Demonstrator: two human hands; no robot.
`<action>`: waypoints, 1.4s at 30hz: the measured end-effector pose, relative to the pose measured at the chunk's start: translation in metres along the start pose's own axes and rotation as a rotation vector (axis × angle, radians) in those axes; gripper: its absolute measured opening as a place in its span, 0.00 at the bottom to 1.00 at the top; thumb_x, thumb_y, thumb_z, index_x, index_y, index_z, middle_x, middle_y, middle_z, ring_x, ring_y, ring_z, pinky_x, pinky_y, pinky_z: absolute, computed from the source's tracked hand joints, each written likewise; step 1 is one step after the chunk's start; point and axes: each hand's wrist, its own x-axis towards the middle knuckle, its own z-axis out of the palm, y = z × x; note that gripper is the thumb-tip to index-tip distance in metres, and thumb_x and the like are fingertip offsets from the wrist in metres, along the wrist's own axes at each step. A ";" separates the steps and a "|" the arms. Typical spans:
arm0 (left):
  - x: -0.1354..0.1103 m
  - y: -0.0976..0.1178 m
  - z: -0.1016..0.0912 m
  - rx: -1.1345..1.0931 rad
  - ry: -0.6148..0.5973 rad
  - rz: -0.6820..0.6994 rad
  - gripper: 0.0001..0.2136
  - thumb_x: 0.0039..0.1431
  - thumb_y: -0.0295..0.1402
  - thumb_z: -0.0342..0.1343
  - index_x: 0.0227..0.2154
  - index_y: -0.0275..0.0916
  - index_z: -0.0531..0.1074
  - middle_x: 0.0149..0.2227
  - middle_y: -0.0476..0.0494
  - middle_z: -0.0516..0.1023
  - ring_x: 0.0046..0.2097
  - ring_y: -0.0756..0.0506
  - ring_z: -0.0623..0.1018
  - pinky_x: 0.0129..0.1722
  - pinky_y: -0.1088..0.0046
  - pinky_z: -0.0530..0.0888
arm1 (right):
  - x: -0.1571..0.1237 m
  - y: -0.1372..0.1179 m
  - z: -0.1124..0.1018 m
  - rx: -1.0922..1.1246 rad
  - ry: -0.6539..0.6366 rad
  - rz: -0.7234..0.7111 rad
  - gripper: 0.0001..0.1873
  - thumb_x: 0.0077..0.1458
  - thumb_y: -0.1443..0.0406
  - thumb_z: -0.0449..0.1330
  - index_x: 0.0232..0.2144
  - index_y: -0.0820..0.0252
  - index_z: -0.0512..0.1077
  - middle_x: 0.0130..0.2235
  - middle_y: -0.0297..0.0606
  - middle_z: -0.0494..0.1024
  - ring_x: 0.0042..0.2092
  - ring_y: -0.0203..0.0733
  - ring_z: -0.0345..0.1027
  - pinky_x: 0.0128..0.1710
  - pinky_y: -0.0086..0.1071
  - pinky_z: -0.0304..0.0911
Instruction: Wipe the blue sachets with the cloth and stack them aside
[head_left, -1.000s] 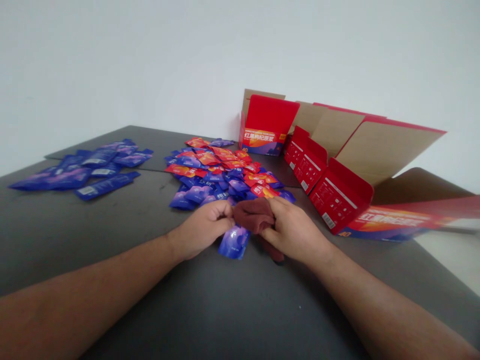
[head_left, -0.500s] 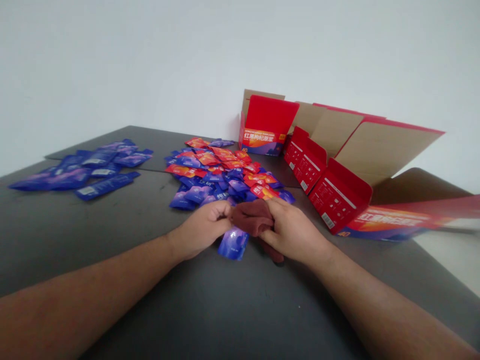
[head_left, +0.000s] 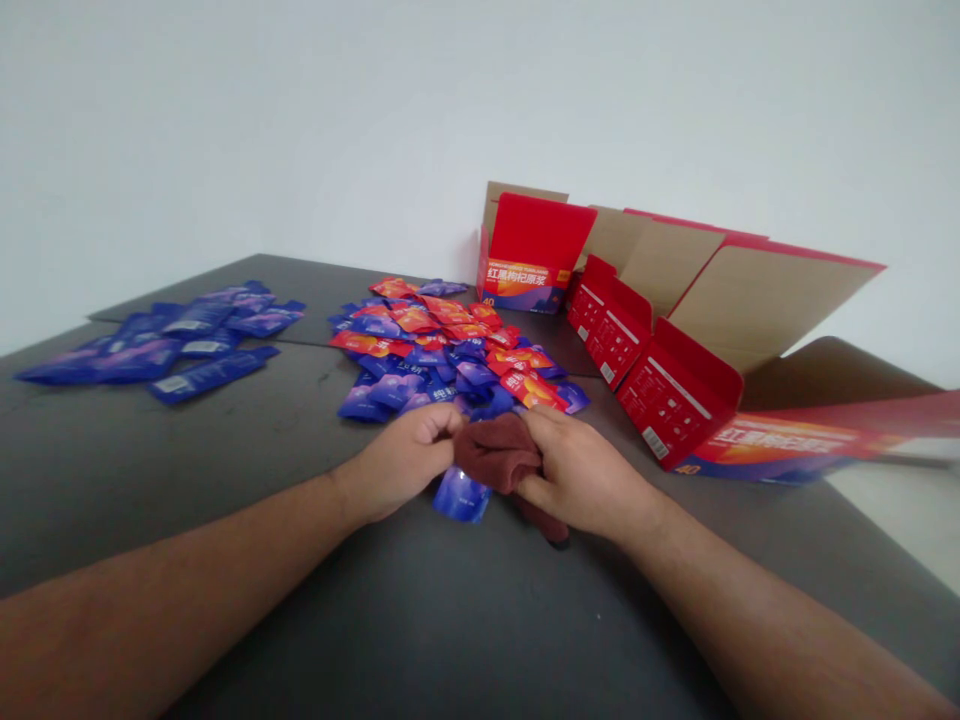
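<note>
My right hand (head_left: 589, 465) is closed around a folded brown cloth (head_left: 499, 450), part of which hangs below the fingers. A blue sachet (head_left: 461, 497) with a purple pattern hangs between my hands, its upper part covered by the cloth. The fingers of my left hand (head_left: 411, 455) are curled in a pinch at the sachet's left edge. Just beyond my hands lies a mixed heap of blue and red sachets (head_left: 427, 345).
A second pile of blue sachets (head_left: 202, 325) lies on the dark table (head_left: 300, 440) at the left. Opened red cartons (head_left: 679, 395) with raised flaps line the right side. Another printed carton (head_left: 529, 280) stands at the back, near the white wall (head_left: 300, 120).
The cloth has shifted slightly left and down over the sachet, covering more of its face. Both hands keep nearly the same place.
</note>
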 end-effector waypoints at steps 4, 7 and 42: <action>0.000 -0.003 -0.001 0.005 -0.005 -0.001 0.08 0.58 0.34 0.62 0.29 0.38 0.69 0.27 0.52 0.72 0.28 0.51 0.69 0.30 0.75 0.66 | 0.001 0.002 0.000 -0.046 0.102 0.126 0.10 0.57 0.64 0.61 0.42 0.60 0.72 0.42 0.43 0.79 0.43 0.47 0.72 0.42 0.38 0.64; 0.000 -0.003 -0.002 0.015 -0.019 -0.003 0.06 0.58 0.33 0.61 0.30 0.38 0.70 0.28 0.51 0.73 0.29 0.51 0.69 0.30 0.75 0.67 | 0.001 0.001 -0.001 -0.006 0.047 0.053 0.09 0.55 0.66 0.62 0.40 0.59 0.72 0.41 0.41 0.78 0.42 0.45 0.72 0.42 0.36 0.64; 0.000 0.000 -0.002 0.083 -0.010 0.030 0.07 0.59 0.33 0.60 0.29 0.38 0.68 0.28 0.51 0.71 0.30 0.51 0.67 0.30 0.75 0.65 | 0.000 -0.002 -0.001 0.042 -0.047 0.011 0.09 0.55 0.67 0.63 0.40 0.60 0.74 0.41 0.40 0.79 0.42 0.44 0.72 0.41 0.36 0.64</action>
